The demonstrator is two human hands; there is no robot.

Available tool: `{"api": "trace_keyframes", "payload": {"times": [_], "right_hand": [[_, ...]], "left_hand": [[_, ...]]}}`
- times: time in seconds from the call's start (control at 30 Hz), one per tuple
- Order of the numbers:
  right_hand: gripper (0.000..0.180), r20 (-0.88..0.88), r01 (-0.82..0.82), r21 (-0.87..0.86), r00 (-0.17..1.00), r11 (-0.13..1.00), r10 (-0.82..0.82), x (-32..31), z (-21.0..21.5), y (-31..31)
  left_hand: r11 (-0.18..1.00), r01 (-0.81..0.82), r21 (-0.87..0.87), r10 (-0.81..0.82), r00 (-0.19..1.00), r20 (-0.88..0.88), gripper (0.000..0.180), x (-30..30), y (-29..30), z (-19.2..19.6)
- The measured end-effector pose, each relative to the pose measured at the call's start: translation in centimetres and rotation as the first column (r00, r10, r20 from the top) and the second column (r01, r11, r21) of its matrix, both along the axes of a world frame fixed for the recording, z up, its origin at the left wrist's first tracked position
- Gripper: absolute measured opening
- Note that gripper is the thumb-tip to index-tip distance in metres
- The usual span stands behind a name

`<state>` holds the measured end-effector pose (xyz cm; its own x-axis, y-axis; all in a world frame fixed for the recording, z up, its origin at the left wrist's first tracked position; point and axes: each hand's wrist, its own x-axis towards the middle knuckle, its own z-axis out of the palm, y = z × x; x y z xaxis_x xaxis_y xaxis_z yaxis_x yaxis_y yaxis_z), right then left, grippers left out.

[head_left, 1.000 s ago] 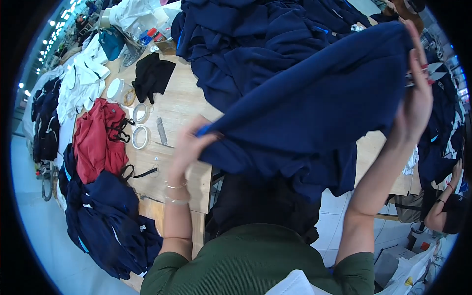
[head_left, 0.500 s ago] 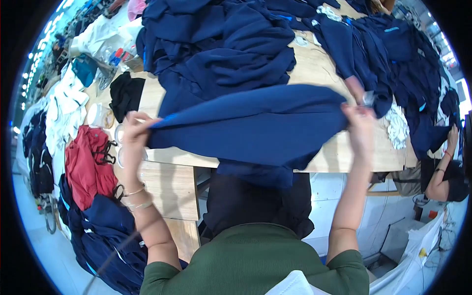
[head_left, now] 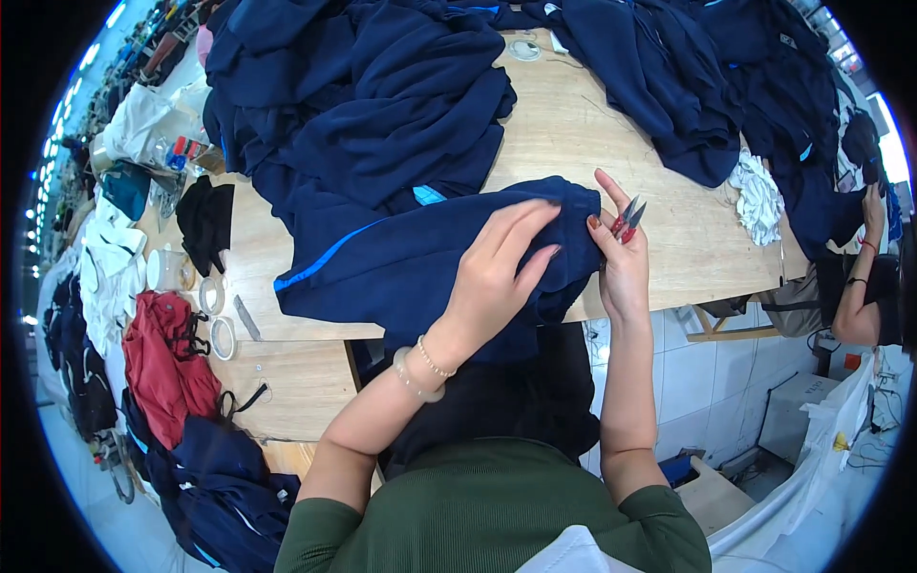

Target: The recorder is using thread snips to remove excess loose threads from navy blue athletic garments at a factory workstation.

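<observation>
Over surface (head_left: 690, 250), pinching navy garment (head_left: 425, 237) in right grip (head_left: 626, 265), along with snips (head_left: 628, 233); arching half-open left grip (head_left: 489, 275), cannot tell if clasping; probably soft, limp; best taken by seamed end.

"Light?"
"Bright, cool, fairly even. Lamps (head_left: 91, 50) glow in a row along my left rim; white glare (head_left: 890, 124) at the right rim."
"Shadows?"
"Soft, mostly in folds of the navy pile (head_left: 353, 105)."
"Sharpness?"
"My left hand (head_left: 489, 272) and right hand (head_left: 626, 267) read clear enough. Rim bends straight edges, background there goes mushy, corners black."
</observation>
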<state>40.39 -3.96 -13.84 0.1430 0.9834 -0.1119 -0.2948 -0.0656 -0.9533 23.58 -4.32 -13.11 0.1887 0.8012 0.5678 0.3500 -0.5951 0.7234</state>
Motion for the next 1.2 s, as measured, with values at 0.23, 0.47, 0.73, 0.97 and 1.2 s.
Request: {"api": "trace_keyframes", "payload": {"times": [0.23,0.47,0.73,0.97,1.2], "right_hand": [[0.055,-0.055,-0.047,0.026,0.997,0.999,0.049,0.4,0.4,-0.8],[0.052,0.224,-0.102,0.001,0.970,0.995,0.099,1.5,-0.1,-0.6],[0.034,0.769,0.147,-0.042,0.636,0.988,-0.062,3.0,1.8,-1.6],[0.025,0.770,-0.034,0.112,0.635,0.993,-0.065,1.8,2.8,-1.9],[0.020,0.859,-0.104,0.293,0.466,0.950,-0.214,-0.2,1.0,-1.8]], "left_hand": [[0.961,0.061,-0.270,-0.019,0.987,0.157,0.031,1.2,2.1,-0.5],[0.991,0.019,-0.131,-0.013,0.999,0.049,0.010,1.1,2.9,-1.7],[0.987,-0.008,-0.159,0.001,0.999,-0.045,0.008,1.0,3.8,-2.8],[0.977,-0.033,-0.209,0.014,0.996,-0.090,0.007,0.9,3.9,-2.7],[0.973,-0.041,-0.226,0.031,0.998,-0.048,0.007,0.9,4.2,-2.8]]}}
